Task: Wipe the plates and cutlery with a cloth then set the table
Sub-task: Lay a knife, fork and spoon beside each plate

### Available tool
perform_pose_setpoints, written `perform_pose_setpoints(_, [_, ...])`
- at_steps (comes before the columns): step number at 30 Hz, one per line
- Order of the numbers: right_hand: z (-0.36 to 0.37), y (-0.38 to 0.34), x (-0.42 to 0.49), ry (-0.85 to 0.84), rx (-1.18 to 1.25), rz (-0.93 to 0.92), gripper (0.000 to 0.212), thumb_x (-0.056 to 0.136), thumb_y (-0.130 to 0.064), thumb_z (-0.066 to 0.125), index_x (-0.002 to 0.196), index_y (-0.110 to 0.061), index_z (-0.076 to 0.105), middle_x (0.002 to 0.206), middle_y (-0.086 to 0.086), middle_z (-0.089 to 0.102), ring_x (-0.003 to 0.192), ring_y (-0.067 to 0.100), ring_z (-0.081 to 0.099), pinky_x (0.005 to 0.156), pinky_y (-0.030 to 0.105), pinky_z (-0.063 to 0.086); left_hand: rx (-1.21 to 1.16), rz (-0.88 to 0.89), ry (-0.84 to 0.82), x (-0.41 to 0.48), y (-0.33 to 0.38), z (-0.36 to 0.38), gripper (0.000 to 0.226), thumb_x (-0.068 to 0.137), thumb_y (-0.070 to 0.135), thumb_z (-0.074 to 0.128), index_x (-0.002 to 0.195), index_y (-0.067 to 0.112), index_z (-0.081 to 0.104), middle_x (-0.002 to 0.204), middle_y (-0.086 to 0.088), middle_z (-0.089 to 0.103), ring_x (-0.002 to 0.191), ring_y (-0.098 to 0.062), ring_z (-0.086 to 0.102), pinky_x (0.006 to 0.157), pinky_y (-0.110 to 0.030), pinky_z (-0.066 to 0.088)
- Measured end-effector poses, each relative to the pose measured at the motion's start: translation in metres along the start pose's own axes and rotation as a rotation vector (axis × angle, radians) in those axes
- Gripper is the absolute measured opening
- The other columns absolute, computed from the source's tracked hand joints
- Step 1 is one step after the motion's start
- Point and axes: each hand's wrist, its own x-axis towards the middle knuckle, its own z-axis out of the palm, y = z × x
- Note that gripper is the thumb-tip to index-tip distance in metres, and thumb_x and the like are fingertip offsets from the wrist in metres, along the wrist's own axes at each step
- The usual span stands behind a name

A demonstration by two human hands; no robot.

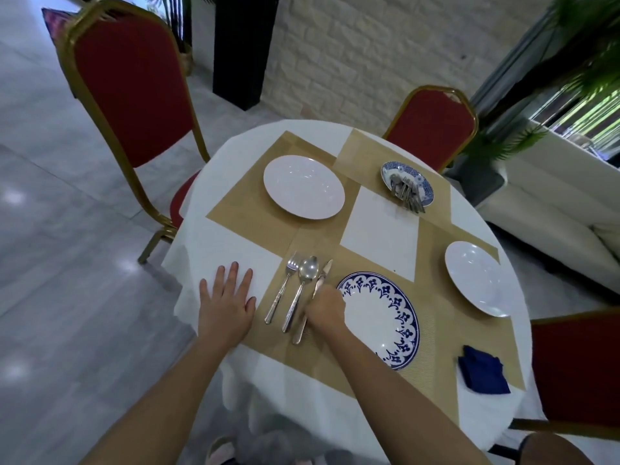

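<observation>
Left: red chair at the far-left edge of the round surface, seat mostly hidden under the white tablecloth. Left hand lies flat on the cloth at the near-left, fingers straight and spread, holding nothing. Far of it, a white plate sits on a tan placemat. On the near mat, side by side: fork, spoon, knife, handles toward the near edge. Right hand is knuckles-up with fingers curled over the knife's middle, gripping it; fingertips and that stretch of the knife are hidden, only blade tip and handle end show. Just right of it, touching the hand, is the blue-patterned plate. Far side: small blue plate with a cutlery pile, pieces too small to count. Right: second white plate. Near-right: folded dark blue cloth on a mat. Right-hand chair is cut off by the frame.
</observation>
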Motion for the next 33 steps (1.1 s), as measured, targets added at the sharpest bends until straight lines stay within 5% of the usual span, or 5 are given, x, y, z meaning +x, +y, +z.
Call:
perform_pose_setpoints(6, [0.003, 0.003, -0.004, 0.017, -0.073, -0.059, 0.035, 0.087, 0.01, 0.036, 0.113, 0.003, 0.057, 0.084, 0.01, 0.06, 0.069, 0.021, 0.054, 0.058, 0.028, 0.042, 0.042, -0.005, 0.014, 0.001, 0.001, 0.005, 0.069, 0.087, 0.05, -0.002, 0.152, 0.027, -0.002, 0.16, -0.005, -0.006, 0.147, -0.029, -0.005, 0.115, -0.053, -0.001])
perform_pose_setpoints(16, [-0.006, 0.015, -0.009, 0.011, -0.241, -0.273, 0.025, 0.083, 0.011, 0.041, 0.096, 0.003, 0.061, 0.09, 0.017, 0.061, 0.089, 0.033, 0.065, 0.074, 0.039, 0.055, 0.116, -0.025, -0.134, 0.002, 0.01, -0.011, 0.062, 0.098, 0.049, 0.01, 0.149, 0.026, -0.016, 0.158, -0.006, -0.02, 0.146, -0.03, -0.014, 0.117, -0.053, 0.001])
perform_pose_setpoints(20, [-0.024, 0.027, 0.0, 0.107, -0.172, -0.279, 0.035, 0.092, -0.008, 0.041, 0.123, -0.002, 0.056, 0.096, 0.014, 0.065, 0.087, 0.031, 0.064, 0.068, 0.034, 0.051, 0.152, -0.067, -0.233, 0.008, 0.02, -0.028, 0.06, 0.1, 0.042, 0.02, 0.151, 0.024, -0.007, 0.159, -0.007, -0.012, 0.146, -0.033, -0.004, 0.116, -0.053, 0.01])
perform_pose_setpoints(27, [-0.072, 0.08, 0.011, 0.239, -0.264, -0.347, 0.051, 0.1, -0.02, 0.037, 0.148, -0.007, 0.027, 0.156, 0.008, 0.027, 0.143, 0.024, 0.025, 0.114, 0.039, 0.027, 0.155, 0.014, -0.212, 0.033, 0.068, -0.062, 0.054, 0.098, 0.035, 0.03, 0.147, 0.016, 0.02, 0.156, -0.008, 0.017, 0.143, -0.029, 0.015, 0.114, -0.049, 0.015])
perform_pose_setpoints(33, [-0.107, 0.129, 0.029, 0.219, -0.331, -0.222, 0.055, 0.103, -0.029, 0.03, 0.152, -0.01, 0.016, 0.162, 0.004, 0.008, 0.149, 0.023, 0.006, 0.117, 0.043, 0.02, 0.034, 0.261, -0.054, 0.047, 0.136, -0.085, 0.048, 0.098, 0.034, 0.032, 0.141, 0.012, 0.031, 0.146, -0.007, 0.035, 0.135, -0.025, 0.032, 0.109, -0.047, 0.024])
